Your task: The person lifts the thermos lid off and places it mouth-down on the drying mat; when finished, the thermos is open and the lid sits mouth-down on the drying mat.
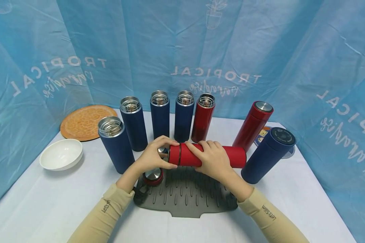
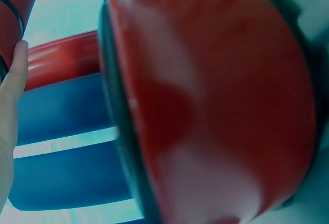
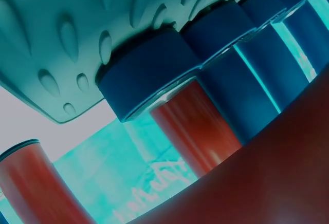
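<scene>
A red thermos bottle point(image 1: 235, 157) lies level in the air above a dark grey ridged mat point(image 1: 185, 197). My right hand point(image 1: 211, 158) grips its body. The left hand point(image 1: 153, 153) holds the lid end point(image 1: 174, 155) between thumb and fingers. Beneath the left wrist, a red bottle cap point(image 1: 153, 176) with a silver top sits on the mat, large in the left wrist view point(image 2: 216, 100). Several blue caps point(image 3: 149, 75) stand in a row on the mat in the right wrist view, mostly hidden from the head view.
Behind stand several blue bottles point(image 1: 134, 126) and a red bottle point(image 1: 203, 121), all without caps. To the right are a capped red bottle point(image 1: 250, 126) and a capped blue bottle point(image 1: 266, 157). A white bowl point(image 1: 62, 155) and an orange round mat point(image 1: 88, 121) lie left.
</scene>
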The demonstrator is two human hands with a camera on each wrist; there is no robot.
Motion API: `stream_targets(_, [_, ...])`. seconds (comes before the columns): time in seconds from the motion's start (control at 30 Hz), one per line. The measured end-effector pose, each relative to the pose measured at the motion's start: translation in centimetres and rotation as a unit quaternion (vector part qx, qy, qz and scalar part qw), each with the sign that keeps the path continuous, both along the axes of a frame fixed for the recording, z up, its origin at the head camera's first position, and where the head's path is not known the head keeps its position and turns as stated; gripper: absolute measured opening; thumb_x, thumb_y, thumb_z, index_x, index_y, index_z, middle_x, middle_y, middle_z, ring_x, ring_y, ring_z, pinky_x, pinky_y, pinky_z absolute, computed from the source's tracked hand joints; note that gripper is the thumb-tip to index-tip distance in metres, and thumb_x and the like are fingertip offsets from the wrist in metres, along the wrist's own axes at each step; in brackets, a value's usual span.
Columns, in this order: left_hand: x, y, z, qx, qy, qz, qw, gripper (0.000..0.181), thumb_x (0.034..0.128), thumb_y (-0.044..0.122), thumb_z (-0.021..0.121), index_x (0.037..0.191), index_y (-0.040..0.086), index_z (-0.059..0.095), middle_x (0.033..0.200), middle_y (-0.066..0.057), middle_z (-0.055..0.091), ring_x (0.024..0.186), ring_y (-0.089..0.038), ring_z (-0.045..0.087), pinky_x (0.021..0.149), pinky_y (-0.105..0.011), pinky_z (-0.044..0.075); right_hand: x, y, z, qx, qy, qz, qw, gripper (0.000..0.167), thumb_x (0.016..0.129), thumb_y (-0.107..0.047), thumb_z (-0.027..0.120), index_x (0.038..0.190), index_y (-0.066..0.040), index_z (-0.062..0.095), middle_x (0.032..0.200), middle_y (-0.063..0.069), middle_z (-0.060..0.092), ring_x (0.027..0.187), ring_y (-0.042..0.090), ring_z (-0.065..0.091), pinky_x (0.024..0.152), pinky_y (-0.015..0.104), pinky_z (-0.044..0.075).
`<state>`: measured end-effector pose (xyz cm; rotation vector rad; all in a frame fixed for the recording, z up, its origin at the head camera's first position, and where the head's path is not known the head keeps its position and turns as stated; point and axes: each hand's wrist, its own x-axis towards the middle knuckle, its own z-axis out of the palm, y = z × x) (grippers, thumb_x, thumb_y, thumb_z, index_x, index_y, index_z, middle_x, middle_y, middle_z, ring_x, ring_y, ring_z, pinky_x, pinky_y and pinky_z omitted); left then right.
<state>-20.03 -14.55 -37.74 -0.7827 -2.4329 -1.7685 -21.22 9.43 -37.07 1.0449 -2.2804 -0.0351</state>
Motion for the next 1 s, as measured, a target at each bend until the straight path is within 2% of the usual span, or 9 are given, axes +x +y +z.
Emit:
stream_targets(0.23, [0.03,-0.01,0.03,0.011,-0.028,0.005,0.9995,0.060,0.0608,0.003,0.084,0.115,0.010,0.060,0.113,-0.010,0.051,0.098,-0.036,0.051,0.071,-0.031,0.055,-0.12,-0.13,-0.21,-0.005,-0.003,0.004,1.0000,0.093,0.049,-0.043,0.087,0.131,-0.022,0.047,0.098,0.012,0.062,0.083,0.028,0.061,0.075,0.041,0.051])
stream_targets(0.43, [0.11,-0.01,0.07,0.010,-0.059,0.011,0.9981,0.059,0.0620,0.004,0.083,0.116,0.010,0.059,0.115,-0.011,0.050,0.095,-0.031,0.054,0.072,-0.033,0.055,-0.11,-0.22,-0.45,-0.001,-0.011,0.001,0.9999,0.094,0.049,-0.044,0.087,0.132,-0.023,0.048,0.100,0.012,0.062,0.084,0.028,0.061,0.076,0.041,0.051])
stream_targets(0.63, [0.05,-0.02,-0.01,0.010,-0.074,0.013,0.9971,0.059,0.0634,0.005,0.083,0.117,0.010,0.058,0.118,-0.011,0.050,0.093,-0.030,0.056,0.071,-0.035,0.055,-0.11,-0.23,-0.66,-0.003,-0.011,0.001,0.9999,0.095,0.050,-0.043,0.087,0.133,-0.023,0.047,0.100,0.012,0.062,0.084,0.028,0.061,0.076,0.041,0.051])
stream_targets(0.8, [0.02,-0.07,-0.05,0.001,-0.092,0.029,0.9954,0.058,0.0644,0.009,0.083,0.116,0.014,0.058,0.118,-0.010,0.051,0.089,-0.028,0.057,0.070,-0.035,0.054,-0.16,-0.21,-0.74,-0.001,-0.006,0.001,1.0000,0.095,0.050,-0.043,0.086,0.134,-0.023,0.047,0.100,0.012,0.062,0.084,0.028,0.061,0.076,0.040,0.051])
stream_targets(1.0, [0.10,-0.02,0.07,0.013,-0.132,0.032,0.9907,0.058,0.0661,0.010,0.081,0.118,0.014,0.056,0.119,-0.011,0.052,0.091,-0.030,0.057,0.068,-0.037,0.054,-0.15,-0.28,-0.81,-0.003,-0.010,0.004,0.9999,0.096,0.049,-0.042,0.087,0.134,-0.023,0.047,0.100,0.012,0.062,0.085,0.028,0.061,0.076,0.041,0.051])
